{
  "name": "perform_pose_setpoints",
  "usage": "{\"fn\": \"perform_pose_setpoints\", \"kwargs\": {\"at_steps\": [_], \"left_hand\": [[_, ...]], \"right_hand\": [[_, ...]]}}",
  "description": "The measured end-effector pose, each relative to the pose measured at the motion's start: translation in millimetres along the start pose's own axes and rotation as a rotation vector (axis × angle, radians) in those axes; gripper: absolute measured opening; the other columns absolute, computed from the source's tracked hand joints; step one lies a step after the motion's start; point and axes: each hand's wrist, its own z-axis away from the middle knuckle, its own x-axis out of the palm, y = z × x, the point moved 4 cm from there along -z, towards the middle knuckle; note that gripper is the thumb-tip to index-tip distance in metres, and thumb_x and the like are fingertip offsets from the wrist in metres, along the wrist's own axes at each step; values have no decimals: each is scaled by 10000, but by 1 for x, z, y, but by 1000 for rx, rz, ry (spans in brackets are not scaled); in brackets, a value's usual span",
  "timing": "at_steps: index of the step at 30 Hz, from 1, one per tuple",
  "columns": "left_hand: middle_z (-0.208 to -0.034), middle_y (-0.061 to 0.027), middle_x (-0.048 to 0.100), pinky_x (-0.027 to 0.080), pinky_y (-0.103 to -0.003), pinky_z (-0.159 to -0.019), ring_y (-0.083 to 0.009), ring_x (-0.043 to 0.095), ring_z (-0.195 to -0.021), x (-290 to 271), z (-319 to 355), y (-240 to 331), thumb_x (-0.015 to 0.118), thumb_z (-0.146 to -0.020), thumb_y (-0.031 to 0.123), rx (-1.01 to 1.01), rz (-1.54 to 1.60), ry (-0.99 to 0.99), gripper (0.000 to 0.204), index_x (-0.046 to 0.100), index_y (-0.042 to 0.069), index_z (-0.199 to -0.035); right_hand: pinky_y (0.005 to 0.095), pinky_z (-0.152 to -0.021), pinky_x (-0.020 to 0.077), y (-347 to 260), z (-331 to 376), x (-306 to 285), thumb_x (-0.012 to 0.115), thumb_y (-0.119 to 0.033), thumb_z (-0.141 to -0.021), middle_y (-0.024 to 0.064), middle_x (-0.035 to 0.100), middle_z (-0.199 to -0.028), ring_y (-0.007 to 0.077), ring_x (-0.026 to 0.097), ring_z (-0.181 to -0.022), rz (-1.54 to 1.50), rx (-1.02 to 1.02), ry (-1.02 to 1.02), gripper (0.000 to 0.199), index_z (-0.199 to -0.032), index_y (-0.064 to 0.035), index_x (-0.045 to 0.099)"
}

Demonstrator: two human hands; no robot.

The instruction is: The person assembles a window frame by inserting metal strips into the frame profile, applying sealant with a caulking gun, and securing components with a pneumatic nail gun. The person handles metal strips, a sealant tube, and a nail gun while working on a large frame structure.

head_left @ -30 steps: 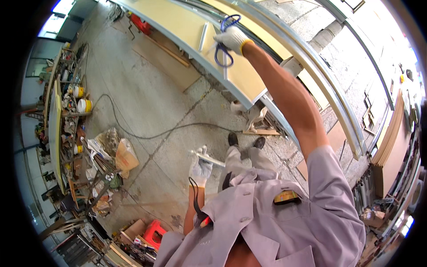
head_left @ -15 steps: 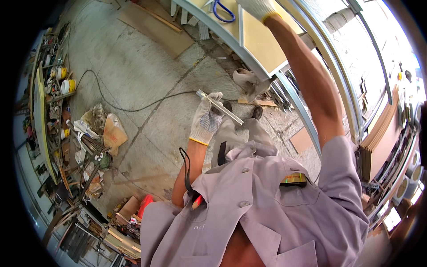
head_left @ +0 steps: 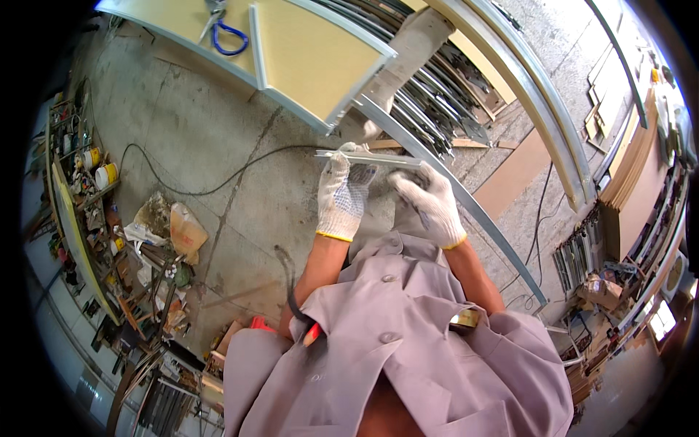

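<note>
A short pale metal channel strip (head_left: 382,159) lies nearly level across both hands, in front of my body. My left hand (head_left: 342,195), in a white knit glove with a dotted palm, is closed round its left part. At the strip's right end my right hand (head_left: 433,207), gloved the same way, has its fingers curled against it. Just beyond the hands is a corner of a yellow-topped bench (head_left: 320,58) with a metal-edged rim. Blue-handled scissors (head_left: 230,38) rest on that bench, beside a raised metal strip (head_left: 258,47).
A long metal rail (head_left: 466,211) slants down past my right hand. Dark metal lengths (head_left: 429,109) are stacked beyond it. A black cable (head_left: 193,193) crosses the concrete floor; a torn paper sack (head_left: 188,231) and scrap lie left. Stacked brown boards (head_left: 641,171) stand right.
My right hand has come back from the bench top to the strip's right end. The strip has turned nearer to level. The view has shifted, bringing more of the bench into sight.
</note>
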Motion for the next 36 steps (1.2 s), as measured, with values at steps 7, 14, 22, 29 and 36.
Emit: {"fn": "perform_pose_setpoints", "kwargs": {"at_steps": [7,14,22,29,36], "left_hand": [[-1170,-65,653,557,-382,-940,-203,651,-1037,4,-32,-62,757,-899,456,106,-103,69,533,608,65,-1229],[-1071,-40,691,550,-315,-785,-148,657,-924,2,-49,-61,738,-957,245,204,-164,288,285,658,58,-1157],[-846,-45,683,502,-285,-528,-157,642,-656,11,-62,-50,695,-983,289,364,-140,325,237,661,58,-1019],[-925,-36,728,501,-248,-564,-132,681,-744,9,-68,-56,803,-899,250,451,-39,365,246,686,82,-1034],[-924,-22,711,513,-277,-631,-130,656,-742,11,-75,-57,785,-911,254,570,17,326,262,692,68,-1070]], "right_hand": [[230,-615,516,-26,-65,-23,713,-199,-964,71,717,-903,87,656,-732,-22,36,-72,286,-1122,36,679],[245,-623,521,-52,-123,-24,715,-233,-959,75,715,-884,99,662,-734,6,3,-79,315,-1066,60,679],[203,-596,480,-34,-150,-11,722,-215,-955,46,671,-823,90,616,-655,36,-85,-82,230,-988,3,657],[225,-577,450,-19,-164,-14,718,-222,-943,22,685,-805,60,573,-639,43,-214,-103,235,-996,7,712],[223,-526,429,-21,-165,-7,722,-255,-939,42,703,-786,66,576,-596,135,-291,-112,274,-977,15,700]]}}
